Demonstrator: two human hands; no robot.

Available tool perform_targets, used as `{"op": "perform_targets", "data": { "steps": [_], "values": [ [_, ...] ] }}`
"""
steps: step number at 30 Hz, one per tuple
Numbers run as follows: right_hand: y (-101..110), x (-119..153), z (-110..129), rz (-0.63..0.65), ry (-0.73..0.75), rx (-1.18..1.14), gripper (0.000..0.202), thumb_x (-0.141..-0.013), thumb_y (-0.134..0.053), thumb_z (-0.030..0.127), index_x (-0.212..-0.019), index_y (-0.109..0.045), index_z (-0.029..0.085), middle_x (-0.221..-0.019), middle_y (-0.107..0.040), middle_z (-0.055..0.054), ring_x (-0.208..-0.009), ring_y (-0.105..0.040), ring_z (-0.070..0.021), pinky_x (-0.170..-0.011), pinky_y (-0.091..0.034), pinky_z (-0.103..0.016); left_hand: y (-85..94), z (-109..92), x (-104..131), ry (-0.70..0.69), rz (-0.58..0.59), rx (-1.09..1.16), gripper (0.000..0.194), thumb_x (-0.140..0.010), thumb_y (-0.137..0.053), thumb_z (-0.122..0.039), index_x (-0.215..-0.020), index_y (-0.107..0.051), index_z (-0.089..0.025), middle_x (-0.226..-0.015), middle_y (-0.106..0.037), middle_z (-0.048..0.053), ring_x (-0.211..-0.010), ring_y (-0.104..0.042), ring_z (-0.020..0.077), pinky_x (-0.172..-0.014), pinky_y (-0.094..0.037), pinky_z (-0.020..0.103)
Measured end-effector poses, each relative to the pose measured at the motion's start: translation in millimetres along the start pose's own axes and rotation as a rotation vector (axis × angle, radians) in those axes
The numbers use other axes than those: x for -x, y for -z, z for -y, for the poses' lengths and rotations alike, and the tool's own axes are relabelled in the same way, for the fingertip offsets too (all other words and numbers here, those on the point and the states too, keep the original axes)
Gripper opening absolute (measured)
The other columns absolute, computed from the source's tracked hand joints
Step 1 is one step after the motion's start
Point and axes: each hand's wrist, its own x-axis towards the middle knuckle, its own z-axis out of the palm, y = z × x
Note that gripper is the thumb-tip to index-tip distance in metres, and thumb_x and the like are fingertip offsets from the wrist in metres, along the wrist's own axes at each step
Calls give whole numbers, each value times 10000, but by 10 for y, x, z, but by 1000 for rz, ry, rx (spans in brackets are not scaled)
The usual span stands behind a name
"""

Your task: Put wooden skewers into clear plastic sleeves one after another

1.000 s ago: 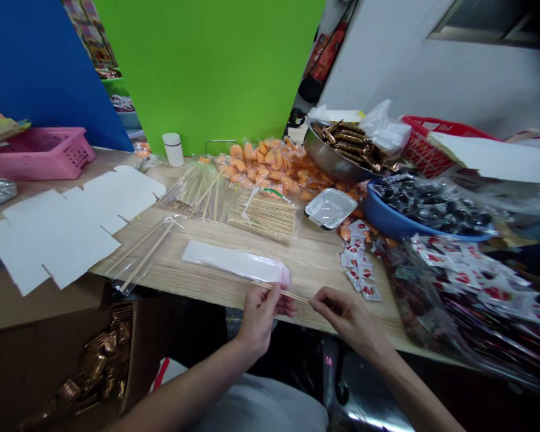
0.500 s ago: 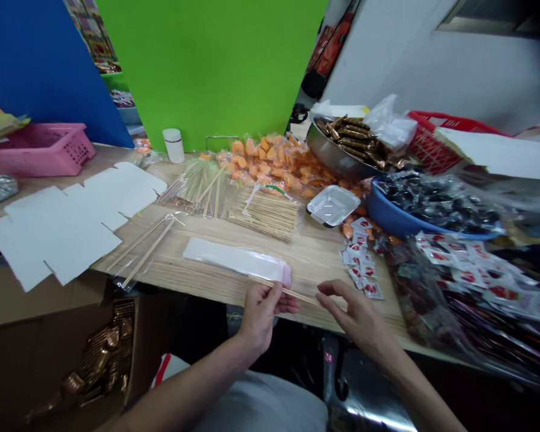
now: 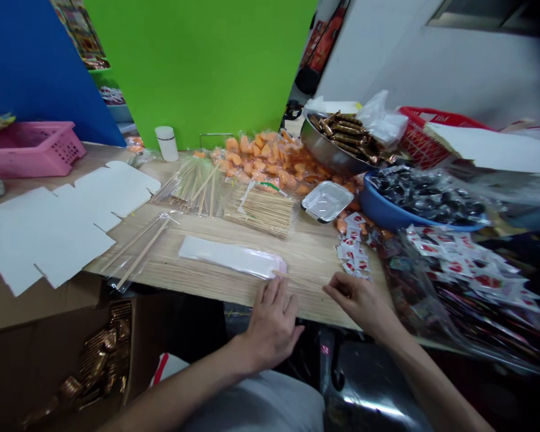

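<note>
My left hand [image 3: 274, 321] lies palm down at the table's front edge, its fingers spread and fingertips at the near end of a stack of clear plastic sleeves [image 3: 227, 255]. My right hand [image 3: 357, 300] pinches the right end of thin wooden sticks [image 3: 299, 278], whose left end reaches over the pinkish end of the sleeves. Behind the sleeves is a packed bundle of wooden sticks [image 3: 258, 210], with looser bagged sticks [image 3: 198, 186] to its left. A clear sleeve with two sticks [image 3: 139, 258] lies further left.
Unfolded white cards [image 3: 49, 228] and a pink basket [image 3: 36, 150] are at the left. Orange packets [image 3: 261, 156], a foil tray [image 3: 327, 201], a metal bowl [image 3: 310, 135] and a blue basin [image 3: 382, 213] stand behind. Red-and-white sachets [image 3: 353, 249] lie right; a cardboard box [image 3: 9, 354] is below left.
My left hand has let go of the sticks and turned palm down with its fingers spread. The right hand now holds their right end, slightly further right. The view has shifted a little.
</note>
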Motion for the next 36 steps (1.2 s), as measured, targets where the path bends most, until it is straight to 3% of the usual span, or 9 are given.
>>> {"op": "perform_targets", "data": {
  "steps": [3, 10, 17, 22, 25, 28, 31, 34, 36],
  "values": [
    [35, -51, -33, -31, 5, 86, 249, -756, -511, 374, -569, -484, 212, -479, -495, 12, -464, -433, -132, -478, -299, -259, -83, 49, -4, -31, 84, -201, 583, -763, -588, -354, -1233, -445, -40, -1393, -313, 284, -1331, -195, 400, -1051, -165, 572],
    [-20, -118, -29, -9, 19, 60, 261, -754, -505, 376, -556, -487, 206, -472, -492, 12, -459, -429, -128, -467, -294, -250, -127, 74, -8, -61, 95, -330, 617, -778, -561, -408, -1231, -428, -11, -1364, -343, 304, -1325, -215, 400, -1072, -133, 543],
    [-292, -284, 279, -16, 61, -46, 213, -762, -507, 314, -585, -495, 196, -489, -490, 20, -474, -445, -120, -475, -314, -231, -186, 105, 10, -121, 90, -396, 596, -790, -542, -414, -1209, -443, -2, -1332, -392, 305, -1317, -246, 392, -1077, -123, 535],
    [-374, -414, 422, -20, 118, -80, 229, -777, -503, 310, -581, -507, 192, -526, -534, 3, -500, -467, -121, -482, -337, -223, -184, 110, 16, -143, 79, -411, 616, -788, -537, -423, -1211, -441, 15, -1345, -365, 315, -1322, -222, 401, -1080, -115, 527],
    [-403, -474, 493, -3, 125, -139, 165, -786, -501, 305, -757, -601, 177, -570, -576, -4, -527, -509, -134, -510, -375, -230, -194, 124, 17, -143, 78, -407, 615, -791, -531, -425, -1218, -443, 9, -1337, -385, 304, -1314, -242, 404, -1077, -127, 526],
    [-477, -544, 618, 39, 139, -187, 277, -788, -500, 295, -994, -629, 161, -598, -599, -1, -535, -532, -137, -541, -401, -240, -223, 135, 23, -127, 95, -394, 643, -780, -544, -422, -1246, -425, 4, -1329, -409, 284, -1300, -271, 409, -1069, -144, 533],
    [-561, -608, 747, 71, 142, -143, 262, -777, -515, 293, -952, -668, 173, -614, -612, -9, -545, -540, -140, -540, -395, -240, -210, 115, 44, -136, 113, -353, 661, -778, -544, -413, -1274, -401, 1, -1326, -419, 269, -1296, -280, 399, -1058, -160, 540],
    [-596, -640, 790, 60, 188, -55, 192, -774, -510, 274, -731, -671, 178, -632, -626, -29, -577, -553, -152, -551, -383, -247, -63, 103, 63, -147, 26, -238, 558, -779, -532, -408, -1208, -479, -54, -1269, -492, 217, -1265, -335, 349, -1048, -204, 518],
    [-588, -644, 767, 56, 210, -34, 205, -779, -502, 269, -654, -636, 178, -626, -628, -35, -579, -554, -154, -560, -379, -250, 139, 167, 57, -81, -146, -175, 323, -798, -501, -333, -1033, -583, -127, -1110, -589, 148, -1163, -430, 298, -1021, -252, 498]
  ]
}}
